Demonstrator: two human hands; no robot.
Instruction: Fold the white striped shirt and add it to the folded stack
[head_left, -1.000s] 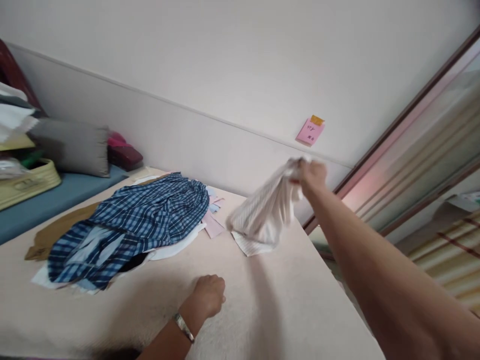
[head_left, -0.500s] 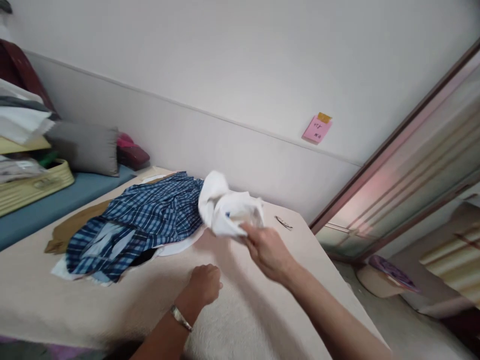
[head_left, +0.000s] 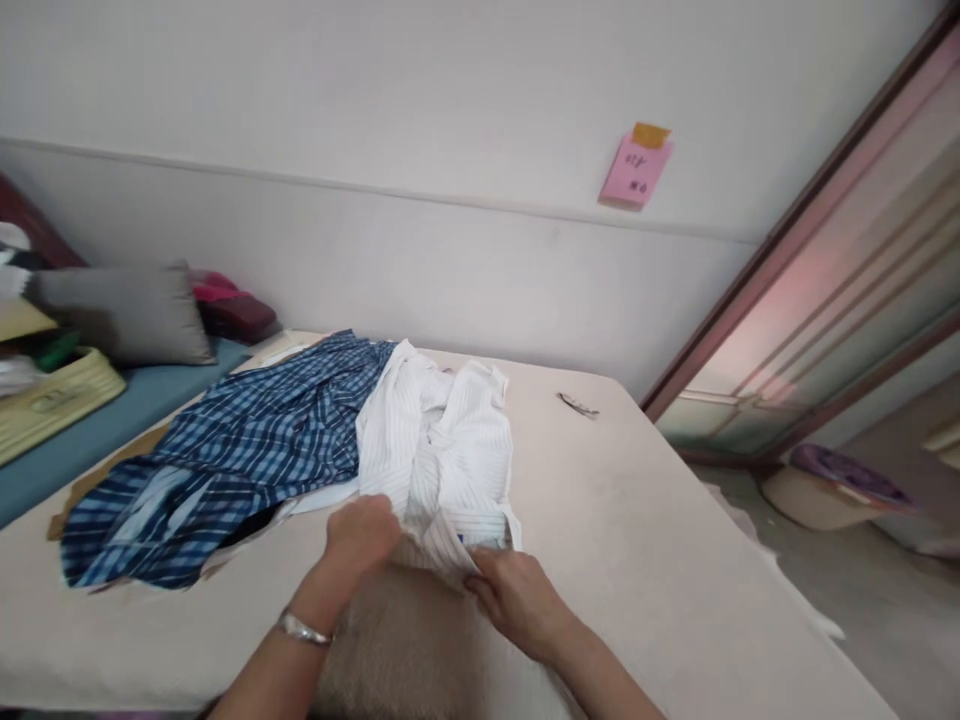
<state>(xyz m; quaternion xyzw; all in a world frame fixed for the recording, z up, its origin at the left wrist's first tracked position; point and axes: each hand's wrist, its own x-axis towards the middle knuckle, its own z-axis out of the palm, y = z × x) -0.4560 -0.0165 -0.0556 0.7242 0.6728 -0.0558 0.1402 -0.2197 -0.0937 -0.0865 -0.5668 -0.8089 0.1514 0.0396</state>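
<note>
A white shirt with thin stripes (head_left: pixel 469 450) lies loosely spread and rumpled on the bed (head_left: pixel 645 560). My right hand (head_left: pixel 517 595) is closed on the shirt's near edge, by what looks like the collar, where a small blue label shows. At the shirt's near left corner my left hand (head_left: pixel 364 535), with a silver bracelet on its wrist, is closed on the fabric; its fingertips are partly hidden. Left of the white shirt, partly under it, is a blue checked shirt (head_left: pixel 277 420) lying over other clothes.
A pair of glasses (head_left: pixel 577 405) lies on the bed at the right. Back left are a grey pillow (head_left: pixel 124 310), a dark red bag (head_left: pixel 236 315) and a yellow basket (head_left: pixel 60 405). A bin (head_left: pixel 814 495) stands on the floor beyond the bed's right edge.
The white shirt was bunched in the air in my right hand; now it is spread down on the bed. My left hand has moved left and taken hold of its near edge.
</note>
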